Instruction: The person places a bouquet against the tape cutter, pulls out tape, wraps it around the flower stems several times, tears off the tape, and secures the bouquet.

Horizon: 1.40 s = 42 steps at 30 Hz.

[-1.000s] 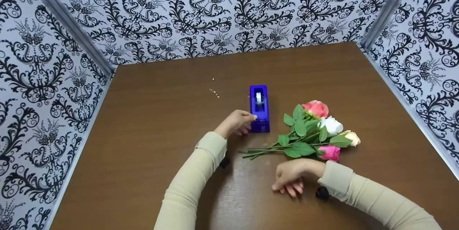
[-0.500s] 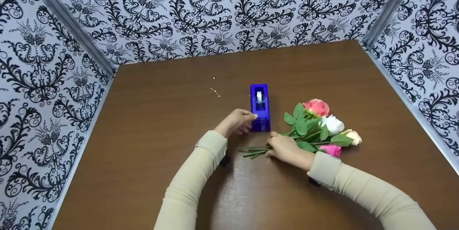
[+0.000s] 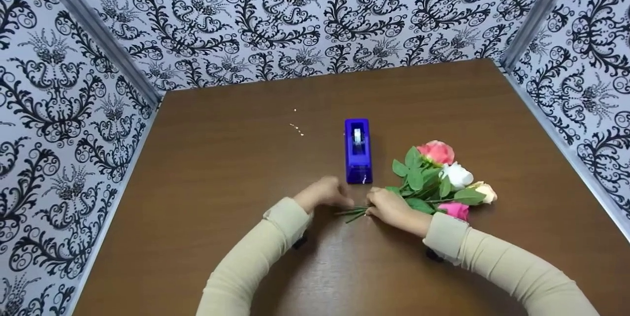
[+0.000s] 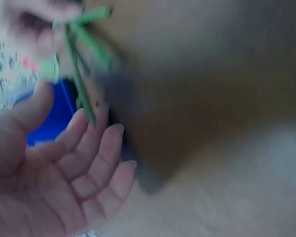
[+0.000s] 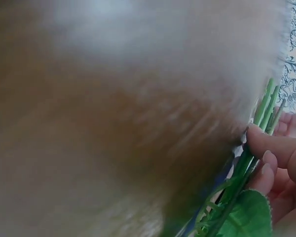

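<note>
Several roses (image 3: pixel 457 175), coral, white, cream and bright pink, lie together on the table. My right hand (image 3: pixel 393 210) pinches their green stems (image 5: pixel 244 163) between thumb and fingers, as the right wrist view shows up close. Beside the stem ends is my left hand (image 3: pixel 322 194); in the left wrist view its fingers (image 4: pixel 106 155) are loosely bent, with the thumb apart. The stem tips (image 4: pixel 81 84) reach over those fingers; whether they touch I cannot tell. Just beyond both hands stands a blue tape dispenser (image 3: pixel 358 158), a shiny bit of tape at its near end.
The brown table (image 3: pixel 221 168) is bounded by patterned walls (image 3: pixel 275 15) at the back and sides. A few small pale specks (image 3: pixel 297 129) lie left of the dispenser.
My right hand has moved up from the table onto the stems and taken hold of them. My left hand has left the tape dispenser and come nearer, down to the stem ends.
</note>
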### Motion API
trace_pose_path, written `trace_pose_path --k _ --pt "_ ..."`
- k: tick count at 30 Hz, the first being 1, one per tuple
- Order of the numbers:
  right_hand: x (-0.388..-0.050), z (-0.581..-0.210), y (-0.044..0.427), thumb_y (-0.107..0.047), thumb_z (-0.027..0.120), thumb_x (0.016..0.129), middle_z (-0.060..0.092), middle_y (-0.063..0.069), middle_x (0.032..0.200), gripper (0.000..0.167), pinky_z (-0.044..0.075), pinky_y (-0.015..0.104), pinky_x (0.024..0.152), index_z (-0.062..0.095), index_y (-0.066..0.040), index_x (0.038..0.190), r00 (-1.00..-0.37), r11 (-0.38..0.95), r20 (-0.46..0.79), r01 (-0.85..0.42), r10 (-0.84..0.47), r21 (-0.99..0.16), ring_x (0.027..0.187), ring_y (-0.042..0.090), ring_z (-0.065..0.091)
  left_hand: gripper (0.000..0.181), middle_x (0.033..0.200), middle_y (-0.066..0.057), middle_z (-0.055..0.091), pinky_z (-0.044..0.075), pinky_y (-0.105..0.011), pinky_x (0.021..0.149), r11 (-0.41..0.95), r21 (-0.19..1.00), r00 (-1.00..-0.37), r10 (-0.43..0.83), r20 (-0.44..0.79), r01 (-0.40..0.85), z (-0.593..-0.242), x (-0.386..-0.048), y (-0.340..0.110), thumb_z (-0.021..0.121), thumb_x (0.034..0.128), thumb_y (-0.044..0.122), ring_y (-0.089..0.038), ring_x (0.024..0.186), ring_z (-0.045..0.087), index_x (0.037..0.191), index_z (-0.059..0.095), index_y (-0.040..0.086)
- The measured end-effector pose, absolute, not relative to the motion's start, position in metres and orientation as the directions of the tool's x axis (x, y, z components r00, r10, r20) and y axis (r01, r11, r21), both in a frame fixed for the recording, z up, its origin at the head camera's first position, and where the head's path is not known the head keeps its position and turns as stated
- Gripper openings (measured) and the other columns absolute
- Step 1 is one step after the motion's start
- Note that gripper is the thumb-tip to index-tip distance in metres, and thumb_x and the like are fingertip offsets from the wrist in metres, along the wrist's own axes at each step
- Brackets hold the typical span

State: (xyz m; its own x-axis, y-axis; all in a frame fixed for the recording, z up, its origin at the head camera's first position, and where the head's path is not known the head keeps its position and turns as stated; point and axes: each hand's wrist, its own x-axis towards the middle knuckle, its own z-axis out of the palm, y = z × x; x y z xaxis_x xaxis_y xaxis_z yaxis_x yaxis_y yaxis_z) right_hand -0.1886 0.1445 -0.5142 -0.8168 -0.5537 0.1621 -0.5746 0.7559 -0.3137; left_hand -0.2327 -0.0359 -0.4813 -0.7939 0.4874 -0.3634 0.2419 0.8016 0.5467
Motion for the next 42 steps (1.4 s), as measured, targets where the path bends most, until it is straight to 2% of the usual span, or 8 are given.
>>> trace_pose_path --k 8,15,18,24,33,36,39,42 --pt "-0.189 -0.503 0.140 -0.008 0.069 0.076 0.053 0.007 0.069 0.015 0.044 0.035 0.052 0.057 -0.005 0.069 -0.816 0.775 0.006 -0.551 -0.578 -0.310 0.062 0.026 0.055 0.023 0.064 0.003 0.055 0.037 -0.022 0.053 0.795 0.382 -0.694 0.601 -0.397 0.471 -0.495 -0.212 -0.019 0.069 0.0808 0.027 -0.010 0.057 0.045 0.078 0.065 0.005" --pt "-0.182 -0.491 0.143 -0.008 0.066 0.079 0.053 0.008 0.070 0.014 0.044 0.037 0.049 0.056 -0.004 0.071 -0.811 0.788 -0.021 -0.561 -0.584 -0.252 0.062 0.027 0.054 0.016 0.058 -0.002 0.058 0.044 -0.021 0.042 0.724 0.630 -0.595 0.647 -0.477 0.282 -0.500 -0.209 -0.016 0.051 0.0913 0.013 -0.010 0.044 0.052 0.078 0.056 0.007" --pt "-0.181 -0.490 0.145 -0.006 0.065 0.077 0.053 0.008 0.069 0.011 0.044 0.037 0.048 0.057 -0.003 0.070 -0.804 0.782 0.027 -0.584 -0.594 -0.217 0.059 0.026 0.054 0.021 0.057 -0.001 0.054 0.043 -0.020 0.044 0.690 0.677 -0.624 0.652 -0.430 0.255 -0.502 -0.205 -0.014 0.050 0.0937 0.018 -0.009 0.046 0.049 0.080 0.058 0.004" --pt "-0.178 -0.493 0.153 -0.002 0.065 0.072 0.048 0.006 0.066 0.010 0.042 0.036 0.044 0.055 -0.003 0.069 -0.785 0.760 0.199 -0.619 -0.587 -0.200 0.053 0.025 0.051 0.021 0.072 0.000 0.057 0.045 -0.025 0.069 0.671 0.567 -0.699 0.682 -0.217 0.478 -0.503 -0.197 -0.009 0.051 0.0941 0.025 -0.010 0.070 0.050 0.089 0.060 0.008" --pt "-0.162 -0.492 0.159 -0.006 0.071 0.073 0.047 0.007 0.073 0.018 0.045 0.033 0.046 0.054 0.000 0.077 -0.734 0.734 0.405 -0.651 -0.545 -0.192 0.055 0.023 0.052 0.019 0.079 -0.007 0.067 0.050 -0.028 0.064 0.705 0.448 -0.767 0.638 -0.062 0.550 -0.506 -0.186 -0.003 0.054 0.0911 0.021 -0.016 0.071 0.062 0.100 0.064 0.008" --pt "-0.148 -0.494 0.158 -0.015 0.067 0.080 0.050 0.004 0.069 0.018 0.044 0.029 0.045 0.054 -0.003 0.075 -0.778 0.729 0.344 -0.621 -0.526 -0.290 0.053 0.018 0.051 0.016 0.076 -0.006 0.066 0.051 -0.027 0.063 0.726 0.443 -0.801 0.598 -0.028 0.526 -0.508 -0.182 -0.003 0.053 0.0906 0.017 -0.018 0.070 0.064 0.091 0.065 0.007" --pt "-0.138 -0.495 0.158 -0.029 0.057 0.089 0.051 0.000 0.060 0.027 0.041 0.023 0.040 0.055 -0.004 0.080 -0.865 0.625 -0.009 -0.355 -0.502 -0.696 0.043 0.009 0.048 0.014 0.073 -0.006 0.064 0.050 -0.028 0.060 0.741 0.437 -0.823 0.569 -0.003 0.510 -0.507 -0.177 -0.003 0.053 0.0905 0.016 -0.020 0.070 0.064 0.082 0.060 0.007" --pt "-0.137 -0.499 0.158 -0.038 0.047 0.094 0.051 -0.003 0.059 0.033 0.036 0.017 0.040 0.053 -0.005 0.090 -0.832 0.264 -0.361 0.268 -0.420 -0.926 0.041 0.004 0.043 0.018 0.067 -0.007 0.061 0.048 -0.030 0.056 0.759 0.437 -0.846 0.533 0.008 0.482 -0.507 -0.173 -0.003 0.052 0.0901 0.015 -0.022 0.065 0.062 0.074 0.053 0.008"
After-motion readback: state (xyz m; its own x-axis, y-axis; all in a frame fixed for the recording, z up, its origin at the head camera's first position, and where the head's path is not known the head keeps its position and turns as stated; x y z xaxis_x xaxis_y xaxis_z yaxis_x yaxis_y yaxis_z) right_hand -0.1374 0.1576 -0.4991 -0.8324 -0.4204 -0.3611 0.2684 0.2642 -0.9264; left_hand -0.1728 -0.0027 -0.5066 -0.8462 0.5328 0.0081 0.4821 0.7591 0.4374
